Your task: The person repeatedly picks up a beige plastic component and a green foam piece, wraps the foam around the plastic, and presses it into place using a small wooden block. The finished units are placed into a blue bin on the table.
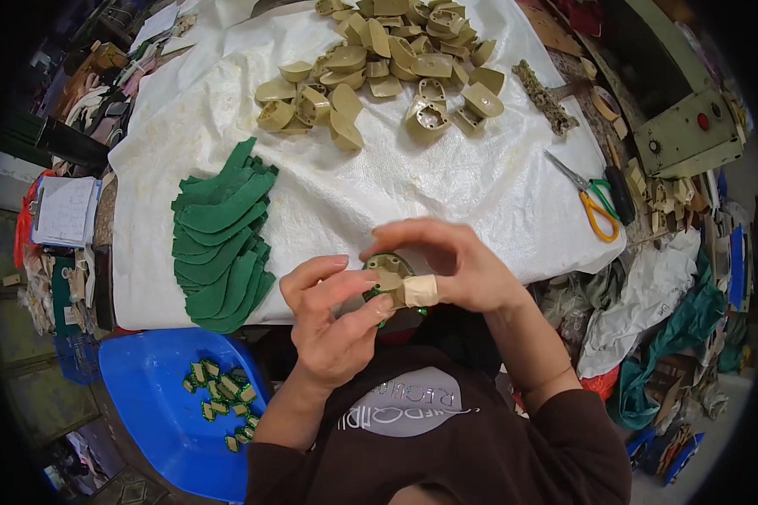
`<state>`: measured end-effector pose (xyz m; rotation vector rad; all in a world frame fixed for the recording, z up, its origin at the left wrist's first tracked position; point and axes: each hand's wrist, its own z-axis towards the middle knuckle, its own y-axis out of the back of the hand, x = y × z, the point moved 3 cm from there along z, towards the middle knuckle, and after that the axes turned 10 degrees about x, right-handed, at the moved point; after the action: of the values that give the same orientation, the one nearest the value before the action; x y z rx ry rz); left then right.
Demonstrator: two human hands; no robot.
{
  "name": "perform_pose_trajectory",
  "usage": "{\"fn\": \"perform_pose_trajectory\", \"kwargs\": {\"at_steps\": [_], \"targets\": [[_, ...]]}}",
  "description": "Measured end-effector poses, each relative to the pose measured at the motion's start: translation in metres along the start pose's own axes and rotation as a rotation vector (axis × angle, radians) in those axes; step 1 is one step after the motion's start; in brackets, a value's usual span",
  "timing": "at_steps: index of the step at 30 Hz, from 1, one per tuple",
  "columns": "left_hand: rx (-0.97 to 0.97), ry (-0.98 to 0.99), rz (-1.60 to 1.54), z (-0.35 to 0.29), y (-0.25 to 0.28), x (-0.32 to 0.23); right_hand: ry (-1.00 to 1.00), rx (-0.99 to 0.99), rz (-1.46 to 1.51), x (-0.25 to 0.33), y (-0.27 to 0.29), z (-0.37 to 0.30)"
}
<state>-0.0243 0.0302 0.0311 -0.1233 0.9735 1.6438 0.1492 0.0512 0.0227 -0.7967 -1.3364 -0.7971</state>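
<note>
Between my two hands, above the near edge of the table, is a tan plastic shoe heel (391, 271) with dark green, shiny material around its side. My left hand (333, 318) grips it with thumb and fingers from the left. My right hand (472, 268), with pale tape (421, 291) around the thumb, curls over it from the far and right sides. To the left lies a stack of curved green fabric pieces (225, 240). At the far side of the table is a big heap of bare tan heels (345, 59).
White sheeting (328, 194) covers the table. Scissors (594, 198) with green and orange handles lie at the right, a crusted hammer-like tool (547, 99) beyond them. A blue tub (152, 404) at lower left holds several green-covered heels (221, 391). A green machine (682, 135) stands far right.
</note>
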Motion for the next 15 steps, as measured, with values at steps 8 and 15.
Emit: {"fn": "perform_pose_trajectory", "kwargs": {"at_steps": [8,15], "targets": [[0.158,0.419,-0.724,-0.006,-0.009,0.014,0.446,-0.109,-0.449,0.01,-0.003,-0.003],[0.142,0.68,-0.908,-0.019,-0.027,0.018,0.427,-0.113,-0.323,-0.007,-0.024,-0.002]]}}
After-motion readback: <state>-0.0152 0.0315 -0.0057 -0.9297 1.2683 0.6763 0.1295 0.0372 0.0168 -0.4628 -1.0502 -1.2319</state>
